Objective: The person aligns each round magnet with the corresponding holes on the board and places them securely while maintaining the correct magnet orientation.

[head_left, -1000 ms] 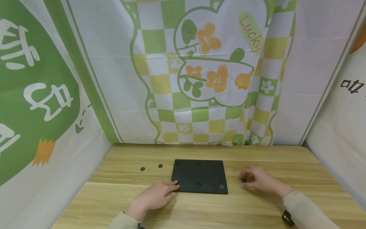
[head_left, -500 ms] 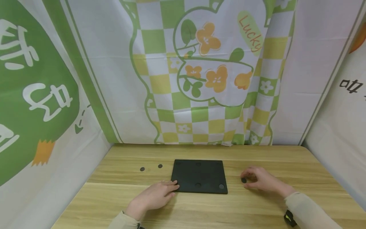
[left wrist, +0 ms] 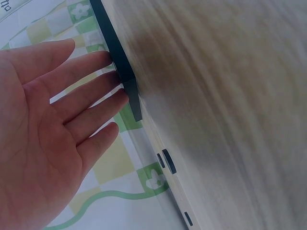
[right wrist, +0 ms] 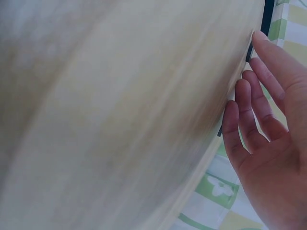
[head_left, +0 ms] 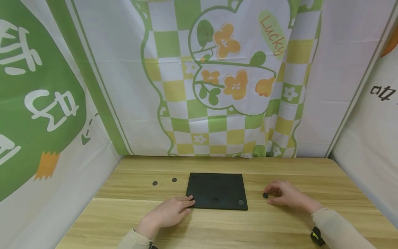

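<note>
A thin black rectangular board [head_left: 216,191] with faint round marks lies on the table. My left hand [head_left: 168,211] rests its straight fingertips on the board's near left corner; the left wrist view shows these fingers [left wrist: 91,103] against its edge. A small black disc [head_left: 265,195] lies right of the board. My right hand [head_left: 287,196] is beside this disc, thumb and fingers loosely bent around its right side without a visible pinch. In the right wrist view, a dark piece [right wrist: 249,51] shows by the thumb tip, partly hidden.
Two more dark discs, a left one [head_left: 154,183] and a right one [head_left: 174,180], lie left of the board. The wooden table [head_left: 224,228] meets a green-and-white patterned curtain [head_left: 217,138] at the back. Fabric walls stand at both sides.
My right hand has drawn slightly to the right, its fingertips easing back from the black disc, which stays in place. My left hand and the board have not moved.
</note>
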`<act>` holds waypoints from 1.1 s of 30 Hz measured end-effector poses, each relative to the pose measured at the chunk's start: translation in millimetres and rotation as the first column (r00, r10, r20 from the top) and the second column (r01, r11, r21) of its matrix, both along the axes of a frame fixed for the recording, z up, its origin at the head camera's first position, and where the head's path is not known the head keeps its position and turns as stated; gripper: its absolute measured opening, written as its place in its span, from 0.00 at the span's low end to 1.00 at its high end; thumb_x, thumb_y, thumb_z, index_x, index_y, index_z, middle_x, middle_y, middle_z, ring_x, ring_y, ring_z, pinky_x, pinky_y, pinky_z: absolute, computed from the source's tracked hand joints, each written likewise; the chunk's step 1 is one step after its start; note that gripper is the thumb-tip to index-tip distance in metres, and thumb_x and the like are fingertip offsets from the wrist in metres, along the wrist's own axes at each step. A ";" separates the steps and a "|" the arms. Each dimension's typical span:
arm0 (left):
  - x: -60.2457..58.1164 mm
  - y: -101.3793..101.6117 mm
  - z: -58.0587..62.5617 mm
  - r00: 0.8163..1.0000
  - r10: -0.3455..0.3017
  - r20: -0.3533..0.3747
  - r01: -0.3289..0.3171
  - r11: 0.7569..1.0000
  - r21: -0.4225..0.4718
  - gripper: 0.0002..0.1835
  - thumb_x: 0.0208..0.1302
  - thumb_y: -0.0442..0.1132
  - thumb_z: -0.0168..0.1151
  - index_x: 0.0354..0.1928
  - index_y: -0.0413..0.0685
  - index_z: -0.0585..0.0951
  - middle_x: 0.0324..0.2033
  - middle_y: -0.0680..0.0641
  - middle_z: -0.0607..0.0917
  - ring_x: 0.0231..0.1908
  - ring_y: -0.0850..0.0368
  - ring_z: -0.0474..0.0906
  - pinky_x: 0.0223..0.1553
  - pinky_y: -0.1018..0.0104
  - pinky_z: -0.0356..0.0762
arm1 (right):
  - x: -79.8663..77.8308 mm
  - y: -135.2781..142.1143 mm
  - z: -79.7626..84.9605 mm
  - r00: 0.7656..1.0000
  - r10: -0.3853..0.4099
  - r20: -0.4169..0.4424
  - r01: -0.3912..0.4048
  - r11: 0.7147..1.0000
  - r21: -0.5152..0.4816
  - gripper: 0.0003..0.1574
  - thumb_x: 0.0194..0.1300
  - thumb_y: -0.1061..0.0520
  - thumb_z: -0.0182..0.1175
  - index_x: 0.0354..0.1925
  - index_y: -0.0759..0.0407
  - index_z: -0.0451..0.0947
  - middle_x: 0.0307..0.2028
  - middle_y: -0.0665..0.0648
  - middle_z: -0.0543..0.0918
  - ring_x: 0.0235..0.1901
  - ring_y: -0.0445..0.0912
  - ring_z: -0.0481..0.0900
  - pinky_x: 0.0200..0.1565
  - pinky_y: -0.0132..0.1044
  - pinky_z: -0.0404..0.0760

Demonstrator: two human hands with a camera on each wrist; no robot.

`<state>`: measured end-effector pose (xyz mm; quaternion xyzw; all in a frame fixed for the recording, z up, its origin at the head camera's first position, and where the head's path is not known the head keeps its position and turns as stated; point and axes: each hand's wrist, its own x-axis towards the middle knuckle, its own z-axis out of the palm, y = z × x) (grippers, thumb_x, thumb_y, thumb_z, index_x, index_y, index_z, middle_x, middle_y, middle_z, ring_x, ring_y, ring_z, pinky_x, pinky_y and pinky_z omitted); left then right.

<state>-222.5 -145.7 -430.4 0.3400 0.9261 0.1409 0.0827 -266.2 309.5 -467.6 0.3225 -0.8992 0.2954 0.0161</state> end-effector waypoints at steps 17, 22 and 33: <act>0.8 -0.1 1.5 1.000 0.010 0.002 -0.010 1.000 0.008 0.20 0.72 0.43 0.49 0.63 0.49 0.74 0.65 0.45 0.71 0.64 0.45 0.68 0.62 0.47 0.68 | -5.4 2.1 -1.8 0.991 -0.065 0.120 0.067 0.998 -0.011 0.17 0.56 0.49 0.68 0.42 0.55 0.82 0.35 0.47 0.83 0.32 0.32 0.77 0.34 0.28 0.80; 0.9 0.3 2.0 1.000 0.010 0.004 -0.011 1.000 0.006 0.20 0.72 0.43 0.49 0.63 0.49 0.75 0.65 0.45 0.71 0.64 0.45 0.68 0.63 0.47 0.68 | -6.8 1.9 -1.7 0.990 -0.065 0.123 0.069 0.997 -0.029 0.15 0.56 0.49 0.68 0.40 0.55 0.83 0.33 0.47 0.83 0.31 0.32 0.76 0.32 0.28 0.79; 0.6 0.7 0.9 1.000 0.008 0.002 -0.008 1.000 0.002 0.20 0.72 0.43 0.50 0.63 0.49 0.74 0.65 0.46 0.71 0.64 0.45 0.68 0.63 0.47 0.67 | -11.9 2.5 -3.9 0.989 -0.087 0.123 0.092 0.995 -0.038 0.14 0.53 0.48 0.70 0.37 0.53 0.84 0.32 0.46 0.85 0.30 0.32 0.77 0.31 0.28 0.79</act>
